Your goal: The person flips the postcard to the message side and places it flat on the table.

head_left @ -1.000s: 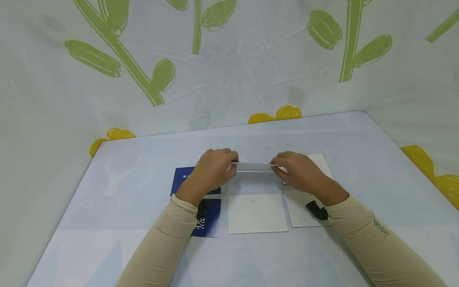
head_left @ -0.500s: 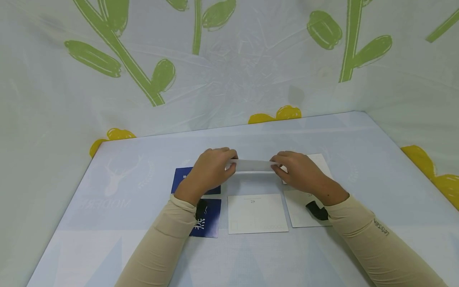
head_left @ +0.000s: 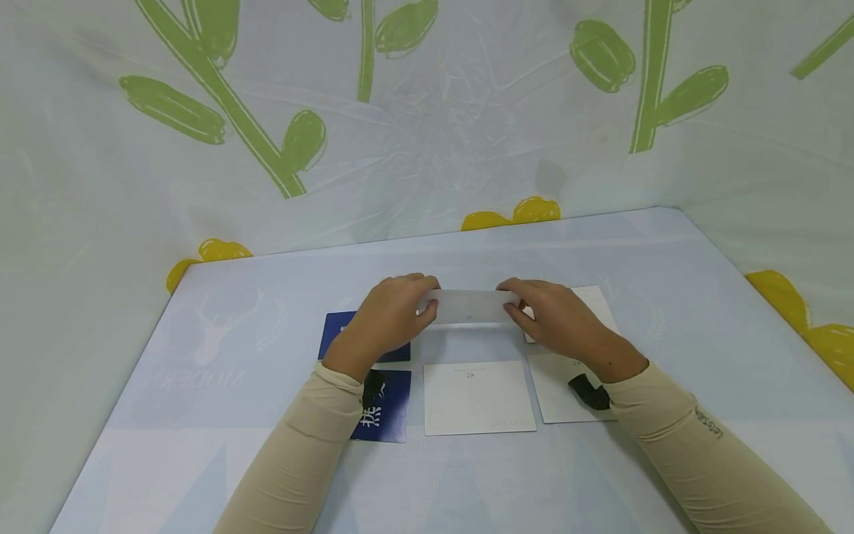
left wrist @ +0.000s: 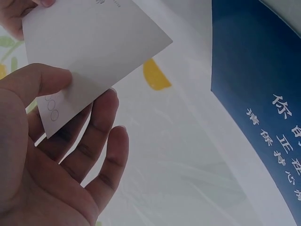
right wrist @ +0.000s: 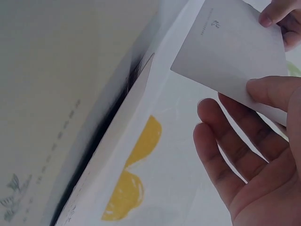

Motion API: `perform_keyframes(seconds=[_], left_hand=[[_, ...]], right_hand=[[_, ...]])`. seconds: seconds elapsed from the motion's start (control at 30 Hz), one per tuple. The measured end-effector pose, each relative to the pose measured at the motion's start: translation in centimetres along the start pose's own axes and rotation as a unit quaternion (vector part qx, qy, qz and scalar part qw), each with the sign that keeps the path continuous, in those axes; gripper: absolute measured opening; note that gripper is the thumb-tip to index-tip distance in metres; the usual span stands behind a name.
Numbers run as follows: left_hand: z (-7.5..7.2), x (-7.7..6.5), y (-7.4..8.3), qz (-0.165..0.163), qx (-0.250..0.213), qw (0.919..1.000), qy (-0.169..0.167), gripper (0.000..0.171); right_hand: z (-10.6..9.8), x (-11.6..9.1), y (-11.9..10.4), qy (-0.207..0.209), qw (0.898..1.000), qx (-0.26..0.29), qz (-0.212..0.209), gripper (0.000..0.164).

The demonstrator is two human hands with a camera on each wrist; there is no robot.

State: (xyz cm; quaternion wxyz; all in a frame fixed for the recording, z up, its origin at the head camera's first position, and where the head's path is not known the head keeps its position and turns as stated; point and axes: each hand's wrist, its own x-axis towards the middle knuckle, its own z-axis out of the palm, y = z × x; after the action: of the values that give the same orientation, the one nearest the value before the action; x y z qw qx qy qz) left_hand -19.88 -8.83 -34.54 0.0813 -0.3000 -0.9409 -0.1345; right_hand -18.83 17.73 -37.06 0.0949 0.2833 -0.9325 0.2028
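A white postcard [head_left: 470,307] is held up over the table by both hands, seen at a slant in the head view. My left hand [head_left: 394,311] pinches one end between thumb and fingers. At the opposite end, my right hand [head_left: 557,315] pinches it the same way. Small grey print shows on the postcard's face [right wrist: 230,52] in the right wrist view. The left wrist view shows the left thumb flat on the postcard [left wrist: 94,52], near some small printed circles, with fingers behind it. Below it lies another white card [head_left: 479,397], flat on the table.
Two dark blue cards with white characters, one farther back [head_left: 333,332] and one nearer [head_left: 392,408], lie partly under the left arm. On the right are a nearer white card [head_left: 555,389] and a farther one [head_left: 596,302], both partly covered by the right hand and arm.
The held postcard has tipped, its far edge rising, so more of its face shows in the head view. Both hands keep their grip and barely shift. The cards on the table stay put.
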Motion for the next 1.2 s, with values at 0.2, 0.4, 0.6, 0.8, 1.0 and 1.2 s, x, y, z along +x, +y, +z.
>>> perform_keyframes(seconds=[0.2,0.4,0.6,0.8,1.0,1.2], left_hand=[[-0.02,0.00,-0.01,-0.009,-0.008,0.9999,-0.007,0.021],[0.03,-0.01,-0.03,-0.014,-0.018,0.9997,-0.008,0.022],[0.09,0.05,-0.02,-0.027,-0.021,0.9993,-0.015,0.024],[0.23,0.10,-0.06,-0.043,-0.032,0.9985,-0.014,0.029],[0.41,0.18,-0.14,-0.053,-0.045,0.9974,-0.016,0.032],[0.44,0.30,-0.11,-0.068,-0.064,0.9953,-0.026,0.035]], right_hand=[[-0.07,0.02,-0.21,-0.002,1.000,0.000,0.004,0.033],[0.01,0.05,-0.29,-0.009,1.000,-0.001,0.013,0.037],[0.01,0.10,-0.24,-0.004,1.000,0.000,0.004,0.041],[-0.05,0.13,-0.22,-0.010,1.000,0.006,0.011,0.044],[0.04,0.11,-0.11,-0.021,0.999,0.009,0.031,0.046],[-0.04,0.12,-0.13,-0.029,0.999,0.011,0.042,0.047]])
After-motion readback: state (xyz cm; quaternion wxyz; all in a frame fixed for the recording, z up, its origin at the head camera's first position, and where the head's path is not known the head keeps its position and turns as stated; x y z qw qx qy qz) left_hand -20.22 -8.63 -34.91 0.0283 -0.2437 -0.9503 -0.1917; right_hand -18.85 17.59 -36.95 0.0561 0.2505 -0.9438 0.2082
